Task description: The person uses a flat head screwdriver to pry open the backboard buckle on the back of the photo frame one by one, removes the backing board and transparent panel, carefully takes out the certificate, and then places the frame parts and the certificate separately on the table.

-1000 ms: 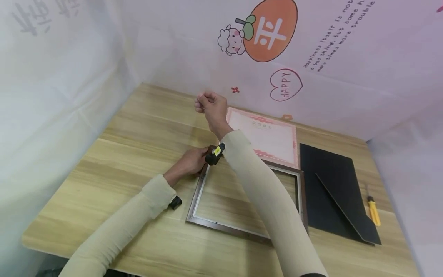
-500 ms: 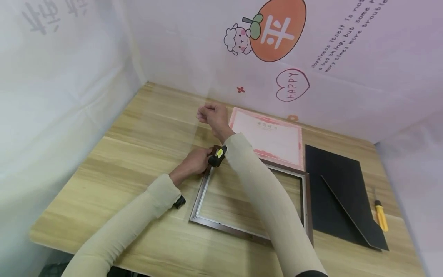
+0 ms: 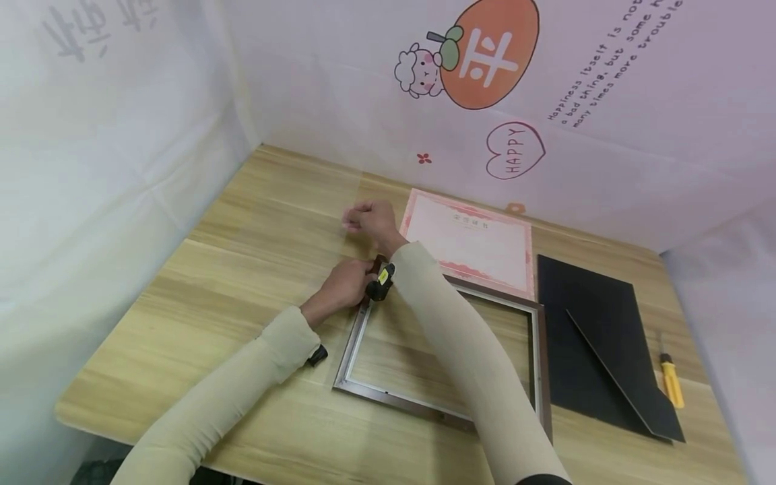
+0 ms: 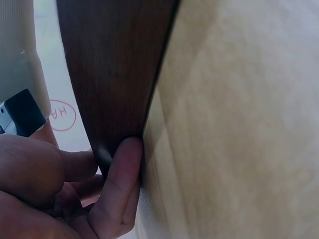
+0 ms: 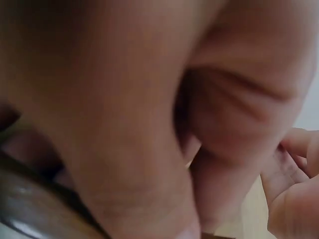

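A brown picture frame (image 3: 442, 412) with a silvery inner edge lies on the table, nothing filling its opening. My left hand (image 3: 343, 283) grips its far left corner; in the left wrist view, the fingers and thumb pinch the dark rail (image 4: 112, 74). Just beyond that corner, my right hand (image 3: 372, 221) is raised with curled fingers. It pinches what looks like a clear plastic sheet (image 3: 315, 195), seen only as a faint pale veil with a straight edge over the wood. In the right wrist view, the blurred right hand (image 5: 134, 124) fills most of the picture and hides its fingertips.
Behind the frame lies a pink-bordered certificate (image 3: 479, 232). To the right are a black backing board (image 3: 594, 289) with a stand flap (image 3: 624, 377) and a yellow-handled screwdriver (image 3: 671, 384). White cloth walls (image 3: 339, 81) rise along the table's left and back.
My right hand has come down towards the frame's corner, its fingers still curled. The left hand keeps its grip on the frame. The head view has shifted slightly.
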### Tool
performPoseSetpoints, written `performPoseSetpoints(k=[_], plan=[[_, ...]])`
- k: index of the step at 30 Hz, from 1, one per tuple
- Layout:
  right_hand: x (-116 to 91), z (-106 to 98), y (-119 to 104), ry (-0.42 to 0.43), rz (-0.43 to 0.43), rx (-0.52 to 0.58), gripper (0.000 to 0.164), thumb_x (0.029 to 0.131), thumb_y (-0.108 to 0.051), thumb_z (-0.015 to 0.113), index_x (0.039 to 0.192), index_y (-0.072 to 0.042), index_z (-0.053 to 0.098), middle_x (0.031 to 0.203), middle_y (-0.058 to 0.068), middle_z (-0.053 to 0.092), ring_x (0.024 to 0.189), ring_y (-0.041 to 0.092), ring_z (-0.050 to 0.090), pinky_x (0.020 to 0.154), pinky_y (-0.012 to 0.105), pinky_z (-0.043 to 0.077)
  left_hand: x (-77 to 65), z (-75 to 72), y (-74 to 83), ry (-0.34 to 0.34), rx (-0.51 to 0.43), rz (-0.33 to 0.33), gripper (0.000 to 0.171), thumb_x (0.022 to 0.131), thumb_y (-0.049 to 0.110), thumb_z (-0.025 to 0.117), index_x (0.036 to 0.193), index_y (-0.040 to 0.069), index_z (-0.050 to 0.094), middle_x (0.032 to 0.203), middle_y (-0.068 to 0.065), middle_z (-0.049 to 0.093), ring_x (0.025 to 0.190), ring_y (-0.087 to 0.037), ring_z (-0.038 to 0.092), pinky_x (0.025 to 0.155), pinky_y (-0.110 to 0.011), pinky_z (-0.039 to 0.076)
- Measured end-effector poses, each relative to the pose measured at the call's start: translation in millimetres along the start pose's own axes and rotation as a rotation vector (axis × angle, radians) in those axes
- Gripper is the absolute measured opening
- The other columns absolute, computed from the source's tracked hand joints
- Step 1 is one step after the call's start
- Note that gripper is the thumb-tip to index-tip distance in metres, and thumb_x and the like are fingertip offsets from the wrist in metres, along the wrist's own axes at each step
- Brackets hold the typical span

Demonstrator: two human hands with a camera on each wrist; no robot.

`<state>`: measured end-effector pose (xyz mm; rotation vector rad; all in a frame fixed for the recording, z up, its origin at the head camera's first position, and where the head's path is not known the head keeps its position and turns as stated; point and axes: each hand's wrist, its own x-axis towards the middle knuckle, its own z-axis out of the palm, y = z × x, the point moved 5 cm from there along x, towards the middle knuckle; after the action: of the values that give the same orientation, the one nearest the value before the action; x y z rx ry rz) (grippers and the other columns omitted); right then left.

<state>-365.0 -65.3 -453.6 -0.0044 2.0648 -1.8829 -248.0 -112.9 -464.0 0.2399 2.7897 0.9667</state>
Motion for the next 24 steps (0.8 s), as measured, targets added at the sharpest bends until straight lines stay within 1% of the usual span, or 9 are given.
performPoseSetpoints(k=[3,6,9,12,18,21,24], plan=[[1.3,-0.6,5.5,-0.004,0.034,-0.014,0.020,0.092,0.002,0.065,0.111,0.009,0.065,0.109,0.026,0.070,0.080,0.025,0.075,0.071,0.027,0.061,-0.1,-0.2,-0.2,-0.015,-0.008,-0.008,0.017,0.101,0.018,0.055,0.099,0.007,0.067,0.065,-0.005,0.067,0.049,-0.012,0.060,0.054,-0.023,0.048],[2.7,-2.9,11.3,-0.004,0.082,-0.038,0.019,0.091,0.003,0.065,0.110,0.008,0.065,0.106,0.024,0.071,0.069,0.019,0.072,0.068,0.027,0.061,0.9,-0.1,-0.6,-0.027,0.023,-0.024,0.017,0.102,0.019,0.054,0.098,0.008,0.067,0.070,-0.004,0.065,0.055,-0.013,0.060,0.057,-0.024,0.047],[5.5,-5.2,17.6,-0.002,0.130,-0.065,0.016,0.091,0.003,0.066,0.106,0.007,0.066,0.096,0.020,0.073,0.060,0.014,0.069,0.065,0.026,0.061,1.1,-0.2,-1.6,-0.040,0.039,-0.049,0.018,0.102,0.021,0.054,0.097,0.009,0.066,0.069,-0.004,0.064,0.056,-0.014,0.059,0.057,-0.025,0.047],[6.8,-6.5,21.4,-0.006,0.164,-0.088,0.014,0.090,0.002,0.067,0.103,0.007,0.068,0.084,0.014,0.073,0.057,0.013,0.068,0.063,0.026,0.061,0.1,-0.7,-2.8,-0.052,0.036,-0.075,0.019,0.102,0.023,0.053,0.097,0.009,0.065,0.065,-0.003,0.063,0.053,-0.013,0.059,0.056,-0.025,0.047],[7.5,-8.3,21.6,-0.003,0.172,-0.141,0.014,0.087,0.001,0.071,0.100,0.007,0.069,0.071,0.009,0.069,0.059,0.013,0.067,0.060,0.024,0.060,-2.2,-0.4,-2.2,-0.054,0.021,-0.065,0.018,0.102,0.023,0.054,0.099,0.010,0.065,0.063,-0.003,0.063,0.048,-0.012,0.058,0.054,-0.024,0.048],[7.0,-9.3,20.7,0.019,0.159,-0.190,0.013,0.085,0.000,0.073,0.096,0.006,0.070,0.067,0.007,0.068,0.056,0.013,0.065,0.055,0.022,0.058,-2.5,0.6,-1.2,-0.046,0.014,-0.057,0.018,0.102,0.022,0.053,0.098,0.009,0.065,0.067,-0.004,0.065,0.048,-0.011,0.057,0.052,-0.023,0.047],[6.2,-10.4,20.9,0.056,0.153,-0.272,0.010,0.085,-0.003,0.075,0.091,0.003,0.071,0.063,0.005,0.067,0.052,0.011,0.063,0.051,0.021,0.056,-2.5,2.9,-0.2,-0.040,0.014,-0.056,0.018,0.102,0.021,0.053,0.097,0.009,0.065,0.071,-0.005,0.066,0.049,-0.012,0.058,0.049,-0.022,0.047]])
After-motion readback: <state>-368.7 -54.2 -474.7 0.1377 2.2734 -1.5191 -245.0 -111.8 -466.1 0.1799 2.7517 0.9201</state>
